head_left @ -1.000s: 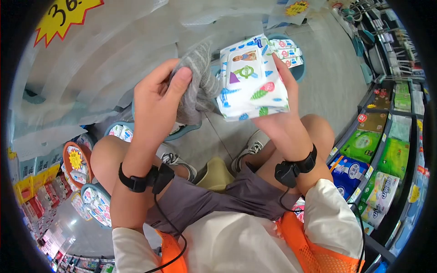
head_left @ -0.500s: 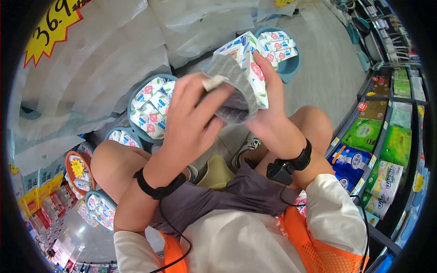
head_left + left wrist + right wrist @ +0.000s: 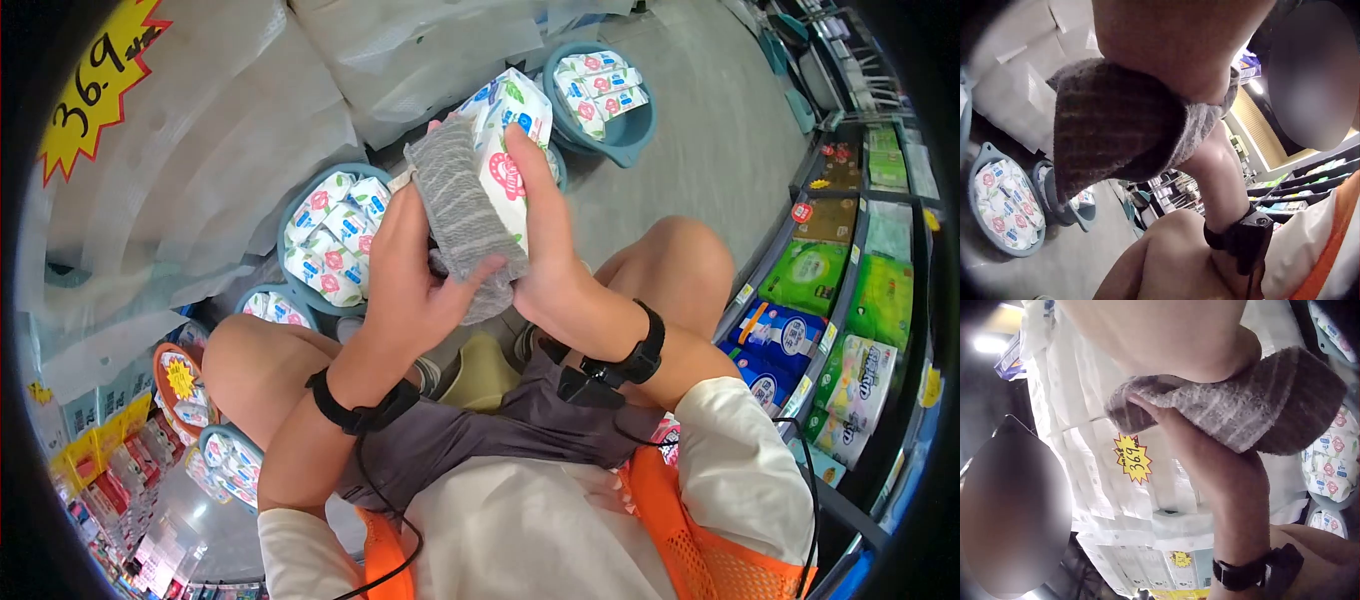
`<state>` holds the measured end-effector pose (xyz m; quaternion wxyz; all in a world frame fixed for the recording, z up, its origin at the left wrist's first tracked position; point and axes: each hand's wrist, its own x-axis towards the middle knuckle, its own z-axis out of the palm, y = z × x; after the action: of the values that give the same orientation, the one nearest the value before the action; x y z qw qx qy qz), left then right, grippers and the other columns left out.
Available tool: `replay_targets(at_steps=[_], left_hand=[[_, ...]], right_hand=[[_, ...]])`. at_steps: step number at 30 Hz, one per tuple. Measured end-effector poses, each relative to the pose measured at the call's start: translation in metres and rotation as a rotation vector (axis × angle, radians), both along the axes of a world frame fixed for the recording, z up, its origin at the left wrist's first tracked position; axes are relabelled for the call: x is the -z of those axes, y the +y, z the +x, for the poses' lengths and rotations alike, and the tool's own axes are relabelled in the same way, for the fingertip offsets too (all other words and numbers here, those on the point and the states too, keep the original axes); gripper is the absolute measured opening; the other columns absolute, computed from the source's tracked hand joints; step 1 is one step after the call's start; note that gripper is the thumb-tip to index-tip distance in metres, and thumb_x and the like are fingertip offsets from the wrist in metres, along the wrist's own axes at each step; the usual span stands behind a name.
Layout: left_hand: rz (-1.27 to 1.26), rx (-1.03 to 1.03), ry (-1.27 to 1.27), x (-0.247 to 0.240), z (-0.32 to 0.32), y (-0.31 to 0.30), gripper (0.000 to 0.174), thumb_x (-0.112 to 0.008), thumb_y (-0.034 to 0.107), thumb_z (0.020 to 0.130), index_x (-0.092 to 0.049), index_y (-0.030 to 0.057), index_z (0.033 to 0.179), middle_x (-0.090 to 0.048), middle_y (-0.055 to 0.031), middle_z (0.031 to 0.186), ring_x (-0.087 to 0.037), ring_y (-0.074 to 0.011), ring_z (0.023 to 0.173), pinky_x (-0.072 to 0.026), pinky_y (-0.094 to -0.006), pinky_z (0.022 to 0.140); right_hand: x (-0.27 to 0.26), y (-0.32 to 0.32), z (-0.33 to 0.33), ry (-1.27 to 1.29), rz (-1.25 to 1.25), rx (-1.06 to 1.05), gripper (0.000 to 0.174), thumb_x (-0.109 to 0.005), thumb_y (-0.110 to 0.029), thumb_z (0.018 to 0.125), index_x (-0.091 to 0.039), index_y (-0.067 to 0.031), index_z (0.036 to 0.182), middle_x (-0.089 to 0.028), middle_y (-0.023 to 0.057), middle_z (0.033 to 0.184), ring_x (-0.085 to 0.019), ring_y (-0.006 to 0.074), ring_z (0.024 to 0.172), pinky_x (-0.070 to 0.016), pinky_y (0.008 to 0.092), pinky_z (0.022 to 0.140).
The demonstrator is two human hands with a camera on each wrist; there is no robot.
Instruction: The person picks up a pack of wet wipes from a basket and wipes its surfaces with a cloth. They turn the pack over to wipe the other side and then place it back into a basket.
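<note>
In the head view a white pack of wet wipes (image 3: 506,150) with pink and green print is held up above the knees. My right hand (image 3: 545,235) grips its right side, thumb lying along the printed face. A grey striped cloth (image 3: 460,195) covers the pack's near left side. From the left, my left hand (image 3: 410,275) holds this cloth against the pack, thumb across the cloth's lower part. The left wrist view shows the cloth (image 3: 1116,125) hanging below the hand, hiding the pack. In the right wrist view the cloth (image 3: 1229,409) spans between both hands.
Blue baskets (image 3: 285,225) of similar wipes packs stand on the floor at left, with another blue basket (image 3: 630,150) ahead. An orange basket (image 3: 165,395) is farther left. Shelves of tissue packs (image 3: 780,325) line the right. Plastic-wrapped stock (image 3: 230,130) with a price sign (image 3: 95,85) rises ahead.
The pack has turned from its labelled top to a printed side and moved slightly left. The cloth, bunched beside it before, now lies spread over it. The left hand has come lower.
</note>
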<state>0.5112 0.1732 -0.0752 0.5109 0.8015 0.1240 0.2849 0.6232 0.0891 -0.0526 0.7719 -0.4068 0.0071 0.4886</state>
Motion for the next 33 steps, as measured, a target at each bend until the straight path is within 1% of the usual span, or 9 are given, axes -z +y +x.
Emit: replay_targets(at_steps=[3,5,8,10,12,16,21,28,33], left_hand=[[0.024,-0.002,-0.048,0.007,0.002,0.000,0.081,-0.086,0.023,0.083,-0.047,-0.0061,0.147,-0.059,-0.0240,0.137,-0.061,-0.0373,0.124,-0.0478,-0.0437,0.103],[-0.198,-0.019,0.007,0.000,-0.001,-0.005,0.080,-0.086,0.023,0.084,-0.046,-0.0061,0.147,-0.057,-0.0249,0.139,-0.059,-0.0400,0.125,-0.0466,-0.0448,0.104],[-0.308,0.052,0.018,0.003,-0.018,-0.006,0.070,-0.080,0.023,0.090,-0.048,-0.0069,0.144,-0.059,-0.0183,0.138,-0.057,-0.0287,0.126,-0.0443,-0.0419,0.108],[-0.229,0.089,0.022,0.006,-0.022,-0.004,0.065,-0.077,0.021,0.092,-0.048,-0.0073,0.143,-0.058,-0.0156,0.139,-0.056,-0.0236,0.127,-0.0428,-0.0406,0.111],[-0.052,0.099,0.030,-0.002,-0.013,0.002,0.066,-0.077,0.018,0.091,-0.047,-0.0071,0.145,-0.055,-0.0180,0.142,-0.055,-0.0270,0.130,-0.0414,-0.0418,0.112],[0.294,0.154,0.023,-0.004,-0.007,0.019,0.075,-0.081,0.015,0.085,-0.044,-0.0063,0.147,-0.049,-0.0254,0.149,-0.051,-0.0384,0.137,-0.0381,-0.0456,0.116],[0.336,0.219,0.231,0.007,-0.011,0.028,0.081,-0.083,0.014,0.080,-0.044,-0.0050,0.148,-0.046,-0.0293,0.151,-0.046,-0.0494,0.140,-0.0377,-0.0481,0.117],[0.378,0.279,0.241,0.000,-0.013,0.036,0.066,-0.079,0.009,0.080,-0.054,-0.0007,0.141,-0.055,-0.0257,0.143,-0.052,-0.0466,0.131,-0.0431,-0.0477,0.110],[0.427,0.281,0.236,-0.004,-0.015,0.038,0.059,-0.078,0.008,0.080,-0.059,0.0015,0.135,-0.061,-0.0230,0.131,-0.057,-0.0459,0.120,-0.0470,-0.0481,0.100]], right_hand=[[0.011,0.001,-0.002,-0.049,0.020,0.025,0.064,-0.047,-0.052,0.107,-0.051,-0.0045,0.148,-0.063,0.0094,0.138,-0.063,0.0210,0.123,-0.0483,0.0364,0.107],[0.018,0.003,-0.004,-0.109,0.046,0.034,0.063,-0.047,-0.051,0.108,-0.050,-0.0042,0.149,-0.063,0.0104,0.138,-0.063,0.0211,0.124,-0.0482,0.0365,0.107],[0.013,0.007,-0.008,-0.316,0.037,0.044,0.060,-0.046,-0.048,0.109,-0.049,-0.0036,0.149,-0.062,0.0119,0.138,-0.062,0.0208,0.124,-0.0478,0.0364,0.108],[0.016,0.008,-0.006,-0.161,0.107,0.039,0.055,-0.052,-0.043,0.107,-0.044,-0.0065,0.148,-0.061,0.0085,0.129,-0.063,0.0182,0.114,-0.0497,0.0343,0.101],[0.009,0.011,-0.002,-0.169,0.131,-0.008,0.057,-0.045,-0.043,0.110,-0.047,-0.0040,0.151,-0.061,0.0089,0.140,-0.059,0.0194,0.128,-0.0443,0.0360,0.111],[0.000,0.009,0.006,-0.102,0.129,-0.054,0.054,-0.046,-0.040,0.109,-0.047,-0.0050,0.151,-0.060,0.0079,0.143,-0.058,0.0198,0.131,-0.0436,0.0365,0.112],[-0.005,0.004,0.017,0.076,0.069,-0.101,0.051,-0.049,-0.039,0.108,-0.055,-0.0050,0.146,-0.064,0.0084,0.140,-0.063,0.0197,0.125,-0.0474,0.0355,0.107],[-0.002,0.001,0.032,0.020,0.034,-0.140,0.049,-0.052,-0.040,0.105,-0.061,-0.0051,0.139,-0.072,0.0090,0.126,-0.070,0.0210,0.114,-0.0526,0.0372,0.101],[-0.009,-0.002,0.030,0.114,0.015,-0.125,0.047,-0.053,-0.039,0.105,-0.062,-0.0056,0.136,-0.072,0.0102,0.127,-0.070,0.0229,0.114,-0.0530,0.0388,0.101]])
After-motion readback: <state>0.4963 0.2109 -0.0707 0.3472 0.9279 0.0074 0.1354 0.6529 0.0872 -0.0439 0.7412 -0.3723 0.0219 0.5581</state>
